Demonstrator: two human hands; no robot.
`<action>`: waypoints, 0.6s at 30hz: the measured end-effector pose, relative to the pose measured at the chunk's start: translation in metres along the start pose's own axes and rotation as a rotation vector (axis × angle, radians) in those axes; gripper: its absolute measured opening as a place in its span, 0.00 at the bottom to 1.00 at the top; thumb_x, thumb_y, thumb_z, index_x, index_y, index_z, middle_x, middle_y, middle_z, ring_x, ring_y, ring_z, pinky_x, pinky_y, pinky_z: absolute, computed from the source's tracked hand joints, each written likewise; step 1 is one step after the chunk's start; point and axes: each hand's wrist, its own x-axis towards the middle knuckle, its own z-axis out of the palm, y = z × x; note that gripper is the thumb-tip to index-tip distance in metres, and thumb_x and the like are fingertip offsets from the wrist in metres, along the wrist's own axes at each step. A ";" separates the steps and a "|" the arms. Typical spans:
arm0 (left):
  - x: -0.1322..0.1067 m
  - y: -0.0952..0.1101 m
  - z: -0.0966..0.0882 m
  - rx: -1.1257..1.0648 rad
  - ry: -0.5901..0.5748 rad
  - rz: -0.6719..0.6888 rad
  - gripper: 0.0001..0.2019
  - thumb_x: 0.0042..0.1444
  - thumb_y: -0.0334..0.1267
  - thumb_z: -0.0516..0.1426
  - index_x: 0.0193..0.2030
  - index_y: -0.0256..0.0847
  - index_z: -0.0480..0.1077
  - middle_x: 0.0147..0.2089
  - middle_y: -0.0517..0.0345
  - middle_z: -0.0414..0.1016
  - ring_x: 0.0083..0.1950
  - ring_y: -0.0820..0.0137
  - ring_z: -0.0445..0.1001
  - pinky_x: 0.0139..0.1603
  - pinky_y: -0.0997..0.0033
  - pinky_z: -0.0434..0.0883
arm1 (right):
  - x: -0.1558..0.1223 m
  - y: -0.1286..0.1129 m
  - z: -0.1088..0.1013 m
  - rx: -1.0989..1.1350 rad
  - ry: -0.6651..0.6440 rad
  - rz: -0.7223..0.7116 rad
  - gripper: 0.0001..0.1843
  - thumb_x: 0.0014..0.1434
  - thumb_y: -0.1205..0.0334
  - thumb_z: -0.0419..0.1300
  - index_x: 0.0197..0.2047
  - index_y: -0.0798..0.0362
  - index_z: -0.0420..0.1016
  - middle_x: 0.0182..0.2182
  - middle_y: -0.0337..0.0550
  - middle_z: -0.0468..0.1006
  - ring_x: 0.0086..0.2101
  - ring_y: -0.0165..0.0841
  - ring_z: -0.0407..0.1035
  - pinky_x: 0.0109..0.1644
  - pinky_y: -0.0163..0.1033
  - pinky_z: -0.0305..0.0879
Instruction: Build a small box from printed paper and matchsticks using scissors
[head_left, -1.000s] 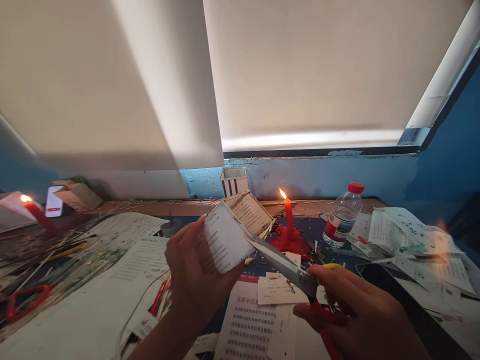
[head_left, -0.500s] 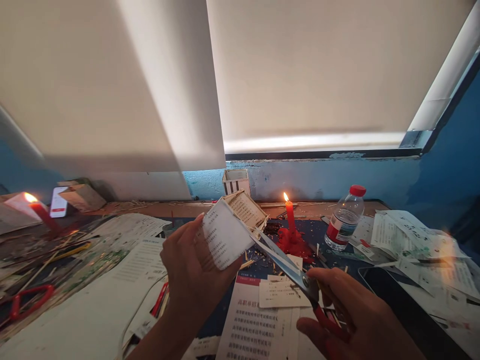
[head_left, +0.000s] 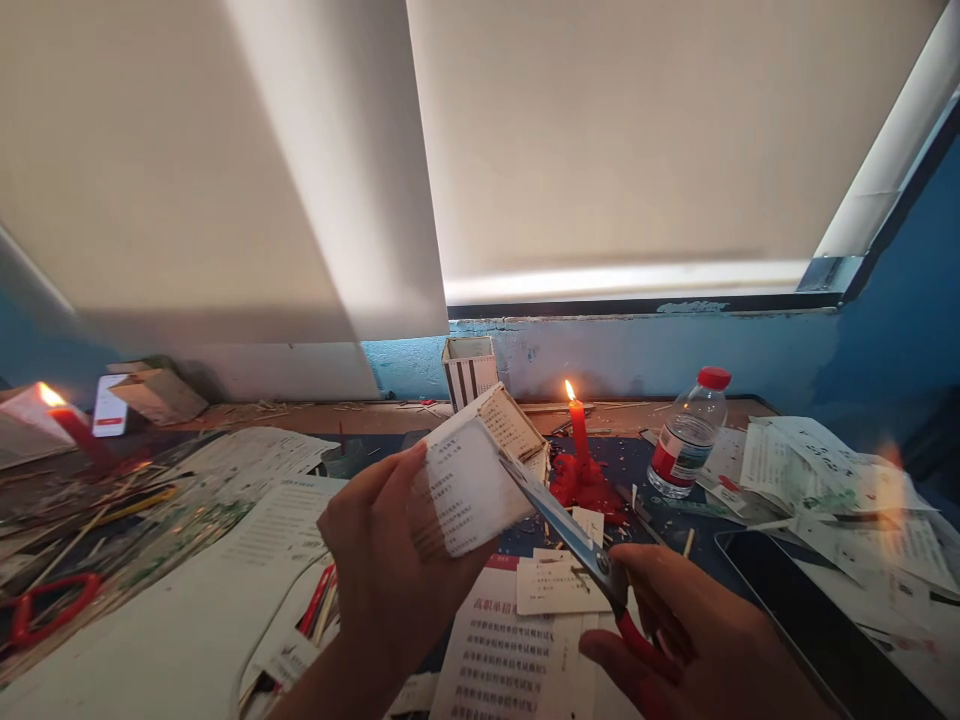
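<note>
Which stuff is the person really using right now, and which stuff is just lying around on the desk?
In use: left hand holding the printed paper piece; right hand working the scissors at its edge.
Lying about: lit red candle, water bottle, striped box, phone, dark tablet, loose printed sheets.

Matt printed paper box (head_left: 480, 475); scissors (head_left: 581, 545) with shiny metal blades, red plastic handles; clear glossy plastic bottle (head_left: 684, 432); waxy red candle (head_left: 579, 435); glossy black tablet (head_left: 817, 625).
</note>
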 end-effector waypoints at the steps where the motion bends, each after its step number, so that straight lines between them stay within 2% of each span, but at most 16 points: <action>1: 0.000 0.001 0.000 0.000 -0.009 -0.008 0.44 0.43 0.50 0.72 0.64 0.36 0.64 0.55 0.36 0.71 0.56 0.42 0.73 0.55 0.39 0.70 | -0.001 0.000 0.000 -0.006 0.019 -0.004 0.19 0.65 0.41 0.64 0.46 0.48 0.73 0.27 0.36 0.79 0.22 0.30 0.76 0.24 0.29 0.73; 4: -0.001 0.004 -0.002 0.005 -0.033 -0.034 0.44 0.41 0.49 0.71 0.64 0.38 0.64 0.54 0.37 0.72 0.55 0.41 0.73 0.54 0.38 0.70 | -0.001 0.000 -0.001 -0.052 0.047 -0.007 0.20 0.63 0.41 0.66 0.46 0.48 0.74 0.24 0.34 0.77 0.18 0.28 0.70 0.18 0.27 0.68; 9: 0.000 0.006 -0.004 0.010 -0.021 -0.037 0.45 0.41 0.50 0.71 0.66 0.41 0.62 0.55 0.39 0.71 0.55 0.43 0.72 0.54 0.41 0.70 | 0.000 -0.003 0.001 -0.087 0.070 -0.004 0.19 0.63 0.41 0.66 0.42 0.47 0.75 0.18 0.29 0.68 0.14 0.27 0.65 0.15 0.27 0.63; 12: 0.000 0.005 -0.005 0.013 -0.021 -0.030 0.44 0.41 0.48 0.70 0.65 0.41 0.63 0.55 0.39 0.72 0.54 0.41 0.73 0.53 0.40 0.70 | 0.001 -0.005 0.005 -0.090 0.104 -0.021 0.17 0.65 0.42 0.64 0.42 0.47 0.75 0.19 0.30 0.70 0.14 0.27 0.66 0.16 0.28 0.65; 14: 0.001 0.005 -0.007 0.008 -0.043 -0.025 0.42 0.44 0.47 0.70 0.66 0.42 0.62 0.56 0.38 0.71 0.55 0.41 0.72 0.53 0.39 0.70 | 0.002 -0.007 0.008 -0.086 0.120 -0.035 0.17 0.66 0.42 0.63 0.42 0.48 0.75 0.21 0.32 0.73 0.15 0.28 0.68 0.17 0.28 0.67; 18: 0.002 0.006 -0.008 0.006 -0.048 -0.005 0.41 0.48 0.46 0.69 0.67 0.41 0.61 0.56 0.37 0.71 0.55 0.41 0.73 0.53 0.39 0.70 | 0.002 -0.007 0.010 -0.094 0.137 -0.013 0.21 0.67 0.38 0.60 0.41 0.48 0.76 0.22 0.35 0.75 0.17 0.30 0.70 0.18 0.30 0.69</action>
